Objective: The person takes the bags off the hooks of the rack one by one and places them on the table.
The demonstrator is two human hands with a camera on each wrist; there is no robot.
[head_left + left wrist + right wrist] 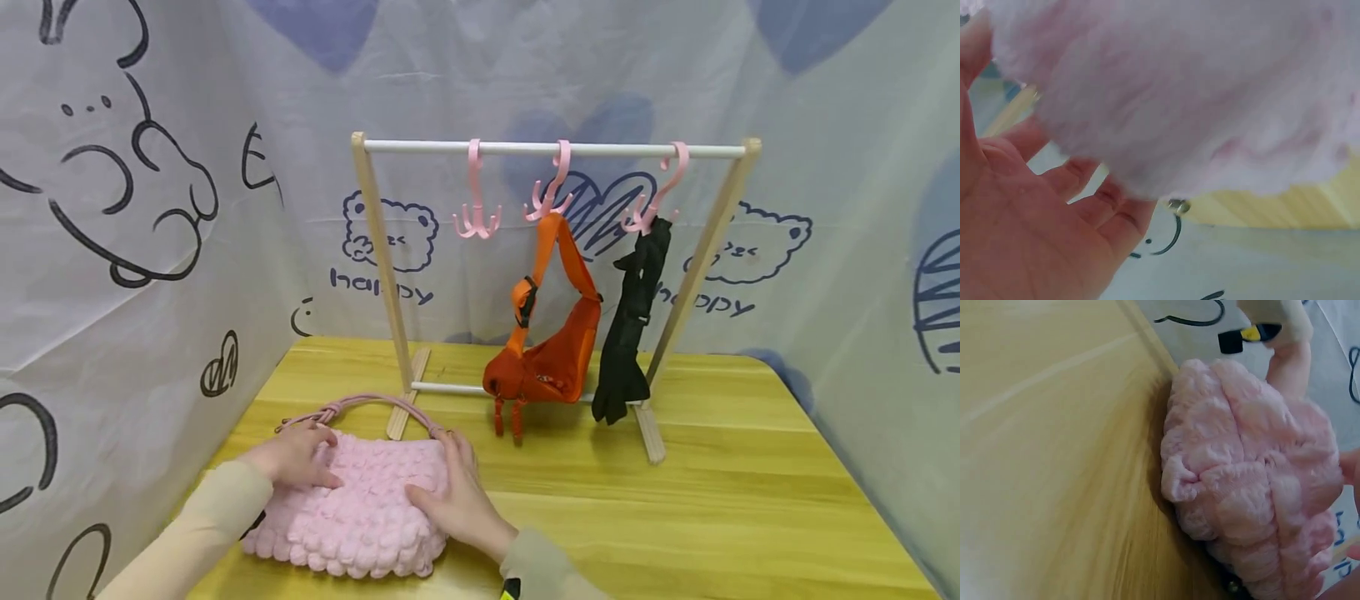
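A puffy pink bag (360,517) lies on the table at the left front; it fills much of the left wrist view (1179,94) and right wrist view (1241,469). Its pink strap (375,398) arches behind it. My left hand (295,457) grips the bag's upper left part; its palm (1029,231) shows beside the fabric, with fingers reaching behind. On the right side, my right hand (467,504) holds the bag between a thumb on the front and fingers at the back edge. The bag partly hides both hands' fingers.
A rack with a white bar (420,147) stands behind on the yellow wooden table (675,533). It carries an empty pink hook (477,200), an orange bag (558,358) on the middle hook and a black folded item (628,325) on the right hook. Patterned cloth surrounds the table.
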